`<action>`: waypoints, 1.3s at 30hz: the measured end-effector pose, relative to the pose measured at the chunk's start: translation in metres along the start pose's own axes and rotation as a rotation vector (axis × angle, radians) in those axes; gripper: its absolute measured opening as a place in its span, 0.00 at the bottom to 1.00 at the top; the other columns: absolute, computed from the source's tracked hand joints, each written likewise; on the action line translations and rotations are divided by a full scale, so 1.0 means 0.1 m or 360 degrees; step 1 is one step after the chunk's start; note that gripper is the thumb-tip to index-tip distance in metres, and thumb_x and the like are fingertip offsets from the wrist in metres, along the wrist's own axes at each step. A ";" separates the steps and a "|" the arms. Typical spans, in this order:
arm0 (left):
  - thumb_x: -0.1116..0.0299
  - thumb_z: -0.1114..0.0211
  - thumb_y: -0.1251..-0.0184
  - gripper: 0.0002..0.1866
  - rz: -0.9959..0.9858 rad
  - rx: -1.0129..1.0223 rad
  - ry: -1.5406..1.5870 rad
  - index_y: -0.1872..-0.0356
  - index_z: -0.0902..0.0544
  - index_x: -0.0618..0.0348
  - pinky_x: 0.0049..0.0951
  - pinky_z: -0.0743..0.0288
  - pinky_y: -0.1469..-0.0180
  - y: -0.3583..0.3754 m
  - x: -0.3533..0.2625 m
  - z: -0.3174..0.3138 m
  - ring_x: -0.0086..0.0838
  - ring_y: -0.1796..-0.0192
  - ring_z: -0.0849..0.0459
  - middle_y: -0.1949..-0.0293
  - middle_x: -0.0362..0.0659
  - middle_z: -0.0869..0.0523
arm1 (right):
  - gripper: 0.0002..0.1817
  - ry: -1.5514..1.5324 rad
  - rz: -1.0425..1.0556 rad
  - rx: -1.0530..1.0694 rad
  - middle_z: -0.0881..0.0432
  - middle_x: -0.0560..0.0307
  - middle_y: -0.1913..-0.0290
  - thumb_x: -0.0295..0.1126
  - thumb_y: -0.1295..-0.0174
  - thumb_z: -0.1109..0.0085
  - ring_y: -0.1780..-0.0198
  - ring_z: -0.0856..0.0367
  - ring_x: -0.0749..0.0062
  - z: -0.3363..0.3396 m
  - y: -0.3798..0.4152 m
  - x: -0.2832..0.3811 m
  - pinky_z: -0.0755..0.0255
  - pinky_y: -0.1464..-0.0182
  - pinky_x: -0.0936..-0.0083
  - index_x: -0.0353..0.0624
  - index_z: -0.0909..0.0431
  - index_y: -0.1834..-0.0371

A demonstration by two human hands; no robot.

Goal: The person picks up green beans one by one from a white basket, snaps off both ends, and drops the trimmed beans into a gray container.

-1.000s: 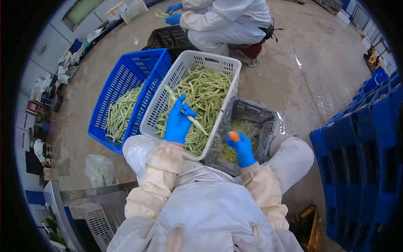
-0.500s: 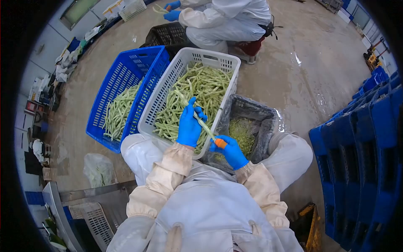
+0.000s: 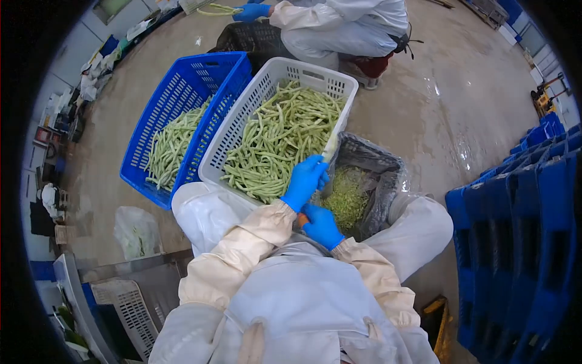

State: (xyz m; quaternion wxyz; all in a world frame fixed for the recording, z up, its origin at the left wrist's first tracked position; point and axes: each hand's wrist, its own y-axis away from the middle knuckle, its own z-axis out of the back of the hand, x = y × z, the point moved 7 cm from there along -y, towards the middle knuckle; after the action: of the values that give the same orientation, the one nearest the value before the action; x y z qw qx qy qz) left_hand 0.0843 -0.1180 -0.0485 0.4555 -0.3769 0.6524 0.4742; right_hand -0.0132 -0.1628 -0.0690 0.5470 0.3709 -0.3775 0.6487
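Both my hands wear blue gloves and are close together between the crate and the lined bin. My left hand (image 3: 308, 182) is closed round a few long pale green beans (image 3: 330, 147), their ends sticking out over the crate rim. Just below it my right hand (image 3: 322, 226) is closed, with a small orange piece (image 3: 301, 220) showing at its fingers; I cannot tell what it is. In front stands a white slotted crate (image 3: 212, 159) full of green beans (image 3: 282, 142). Right of it, a bin with a dark plastic liner (image 3: 388, 167) holds green trimmings (image 3: 347, 197).
A blue crate (image 3: 136, 145) with more beans stands left of the white one. Ahead, a person (image 3: 345, 30) in white crouches by a black crate (image 3: 251, 42), holding beans. Blue pallets (image 3: 515, 242) stack up at right. A plastic bag (image 3: 136, 233) lies at left on the wet floor.
My left hand has moved right and down with the beans, from over the white crate to beside the bin. My right hand has shifted slightly down and left. The other person's hand has moved.
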 end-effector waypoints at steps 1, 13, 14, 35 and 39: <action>0.69 0.44 0.37 0.12 -0.0079 0.0142 -0.0264 0.55 0.23 0.63 0.21 0.30 0.76 0.00 0.03 0.00 0.20 0.79 0.24 0.81 0.40 0.21 | 0.09 -0.0038 0.0111 0.0054 0.22 0.45 0.74 0.32 0.45 0.47 0.73 0.22 0.57 -0.01 -0.01 0.06 0.31 0.71 0.66 0.38 0.26 0.66; 0.68 0.46 0.38 0.14 -0.0805 -0.0940 -0.1965 0.52 0.21 0.57 0.32 0.27 0.57 0.32 -1.48 2.90 0.34 0.59 0.19 0.61 0.49 0.18 | 0.06 -0.1056 -0.0799 -0.1337 0.26 0.62 0.74 0.28 0.40 0.49 0.74 0.29 0.80 1.16 0.14 -0.99 0.34 0.69 0.82 0.37 0.24 0.68; 0.66 0.46 0.38 0.14 -0.0771 -0.1055 -0.1980 0.54 0.21 0.60 0.35 0.27 0.55 0.25 -1.59 3.44 0.38 0.58 0.20 0.59 0.53 0.19 | 0.06 -0.1058 -0.0817 -0.1326 0.26 0.62 0.74 0.28 0.40 0.49 0.74 0.29 0.80 1.15 0.15 -1.05 0.34 0.69 0.82 0.37 0.24 0.68; 0.69 0.42 0.49 0.08 -0.0174 0.0674 -0.3381 0.69 0.16 0.52 0.39 0.35 0.63 -1.16 1.86 2.38 0.35 0.60 0.24 0.69 0.40 0.18 | 0.20 0.0450 -0.0744 -0.0358 0.23 0.46 0.52 0.29 0.46 0.42 0.50 0.25 0.57 0.53 -0.21 -0.94 0.33 0.48 0.68 0.39 0.28 0.49; 0.68 0.40 0.44 0.10 -0.0427 -0.0128 -0.2025 0.62 0.18 0.58 0.35 0.29 0.65 -1.38 0.94 2.31 0.33 0.65 0.22 0.71 0.40 0.20 | 0.18 0.0396 -0.0774 -0.0304 0.21 0.51 0.55 0.28 0.44 0.43 0.53 0.23 0.67 0.50 -0.22 -0.86 0.32 0.48 0.73 0.38 0.27 0.49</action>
State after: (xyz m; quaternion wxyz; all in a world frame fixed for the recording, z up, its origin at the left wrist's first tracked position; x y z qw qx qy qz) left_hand 0.2384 0.0615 -0.2072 0.7937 -0.1175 0.1843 0.5677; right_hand 0.0226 -0.2418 -0.1219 0.7609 0.3150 -0.2669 0.5006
